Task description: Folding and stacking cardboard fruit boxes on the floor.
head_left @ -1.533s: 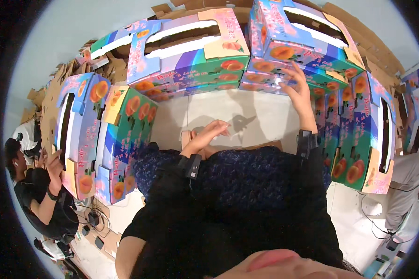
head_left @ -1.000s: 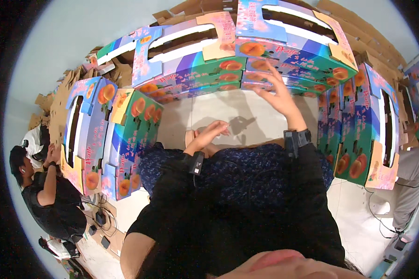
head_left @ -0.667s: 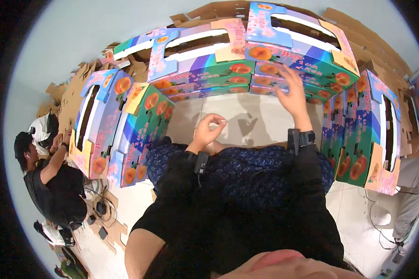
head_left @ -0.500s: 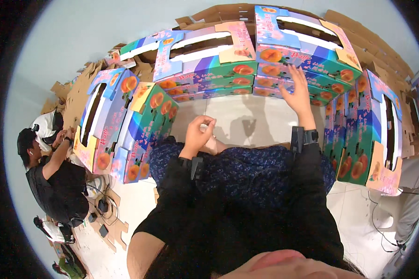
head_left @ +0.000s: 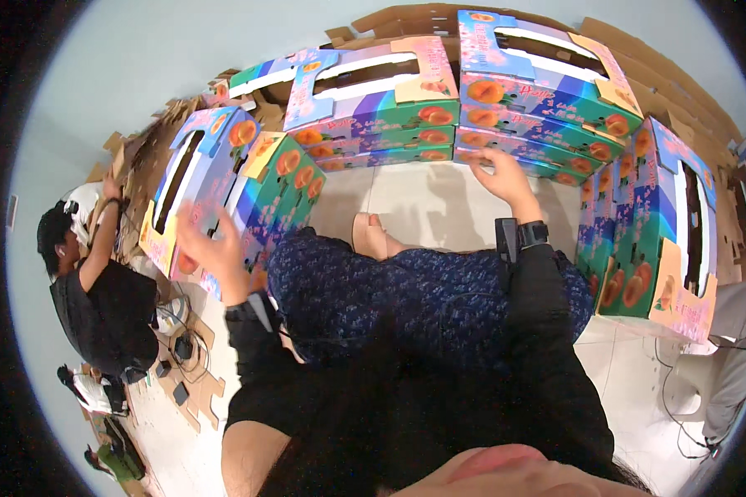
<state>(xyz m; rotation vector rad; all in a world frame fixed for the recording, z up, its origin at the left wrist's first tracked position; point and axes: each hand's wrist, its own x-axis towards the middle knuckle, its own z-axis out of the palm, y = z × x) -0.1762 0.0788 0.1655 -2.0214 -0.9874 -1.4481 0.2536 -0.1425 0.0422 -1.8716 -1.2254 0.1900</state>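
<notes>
Colourful fruit-printed cardboard boxes with slotted tops surround me in stacks. My left hand (head_left: 214, 248), smeared by motion, has its fingers apart and overlaps the near side of the left boxes (head_left: 282, 178); I cannot tell whether it touches them. My right hand (head_left: 506, 180) has its thumb and fingers apart and loosely bent, with nothing in them. It is in front of the lower part of the far right stack (head_left: 547, 103). The far middle stack (head_left: 373, 124) stands beside that one. More boxes (head_left: 634, 240) stand on edge at my right.
Piles of flat brown cardboard (head_left: 671, 91) lie behind the stacks. A co-worker in a black shirt (head_left: 108, 306) reaches toward cardboard at the left. Cables (head_left: 192, 352) lie on the floor at left. At the right edge is a person's grey trouser leg (head_left: 733, 364).
My left hand has swung left from above my lap to the left boxes, and its fingers have spread. My right hand has moved a little left and nearer. The co-worker's arm has reached farther out.
</notes>
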